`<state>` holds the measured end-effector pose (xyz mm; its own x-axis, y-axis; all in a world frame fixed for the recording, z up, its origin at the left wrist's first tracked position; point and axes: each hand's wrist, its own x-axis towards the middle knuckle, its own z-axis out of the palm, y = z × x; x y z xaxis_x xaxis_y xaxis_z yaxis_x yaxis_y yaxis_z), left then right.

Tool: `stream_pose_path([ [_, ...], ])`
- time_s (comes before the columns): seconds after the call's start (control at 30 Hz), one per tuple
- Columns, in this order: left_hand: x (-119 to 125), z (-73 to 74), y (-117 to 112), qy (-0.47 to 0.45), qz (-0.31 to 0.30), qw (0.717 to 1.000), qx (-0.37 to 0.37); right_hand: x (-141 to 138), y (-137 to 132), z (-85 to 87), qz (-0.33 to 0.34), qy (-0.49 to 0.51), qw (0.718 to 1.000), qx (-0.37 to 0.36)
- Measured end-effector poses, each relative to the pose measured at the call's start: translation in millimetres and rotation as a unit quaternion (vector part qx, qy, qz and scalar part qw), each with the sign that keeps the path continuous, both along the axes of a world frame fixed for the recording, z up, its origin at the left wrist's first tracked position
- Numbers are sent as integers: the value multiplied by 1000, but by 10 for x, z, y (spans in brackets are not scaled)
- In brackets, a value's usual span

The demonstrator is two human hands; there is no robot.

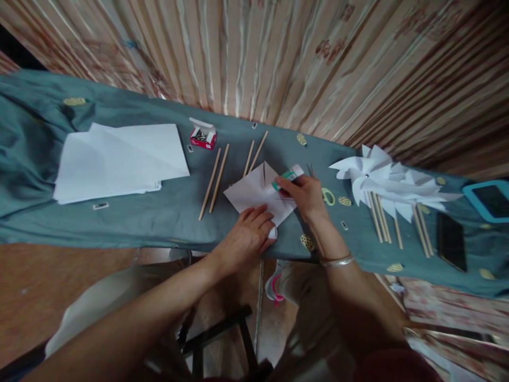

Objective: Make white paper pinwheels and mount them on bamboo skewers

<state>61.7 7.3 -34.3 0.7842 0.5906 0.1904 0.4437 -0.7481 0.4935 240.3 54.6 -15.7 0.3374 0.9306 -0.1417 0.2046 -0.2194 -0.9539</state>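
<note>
A square of white paper (248, 194) with slits cut in from its corners lies on the cloth in front of me. My left hand (252, 229) holds it down near its lower corner, fingers bent over it. By my left thumb shows a small white rounded piece (272, 233); whether it is a cap or curled paper I cannot tell. Wrapped in my right hand (304, 195) is a green and white glue stick (287, 176), tilted over the middle of the paper. Scissors with light green handles (328, 197) lie just right of that hand, partly hidden.
Wooden sticks (218, 178) lie left of and behind the paper. A red box of small metal pieces (203, 137) stands open. Farther left is a stack of white sheets (119, 162). At right are paper pinwheels (368, 175), a dark phone (451, 241) and a blue-framed device (489, 199).
</note>
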Motion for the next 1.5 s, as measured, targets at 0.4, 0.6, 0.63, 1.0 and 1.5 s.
stream_pose_path([
  [0.4, -143, 116, 143, -190, 120, 961, -163, 114, -149, 154, 16, 362, 932, 15],
  [0.6, -209, 181, 257, -245, 201, 898, -306, -17, -312, 134, 56, 343, 937, -13],
  [0.63, -208, 185, 258, -250, 204, 895, -308, -39, -318, 122, 64, 339, 939, -18],
  [1.0, -236, 177, 264, -257, 208, 891, -310, -147, -289, 124, 67, 350, 934, -31],
  [1.5, -257, 206, 270, -263, 200, 898, -292, -174, -324, 122, 111, 320, 940, -40],
])
